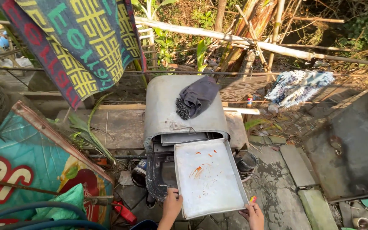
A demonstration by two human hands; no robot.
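Outdoors, a shallow metal tray [209, 179], pale inside and streaked with orange-red smears, juts toward the camera from the open front of a grey metal machine [179, 106], its far end tucked under the curved hood so the near end hangs free. Both hands grip that near edge, which appears to be why the tray stays level: the left hand [171, 206] at 7 o'clock of the tray has its fingers closed over the rim at the corner, and the right hand [254, 213] at 5 o'clock is clamped on the opposite corner, with a small red-and-yellow object [252, 199] just by its fingertips; what it is cannot be told.

On the hood, at 12 o'clock from the tray, a dark cloth [199, 96] lies draped beside a black scouring pad [182, 108], parked on the one flat spot within reach. A dark bucket [247, 162] sits at 3 o'clock, low beside the machine on the stone paving [294, 166].

Farther out, a patterned blanket [77, 42] hangs at 10 o'clock. A bamboo pole [252, 41] crosses at 1 o'clock, with a blue-and-white rag [297, 85] on a wire beneath it, evidently hung to dry. A painted signboard [30, 162] leans at 9 o'clock, a green bag [62, 202] and blue hose [30, 213] before it.
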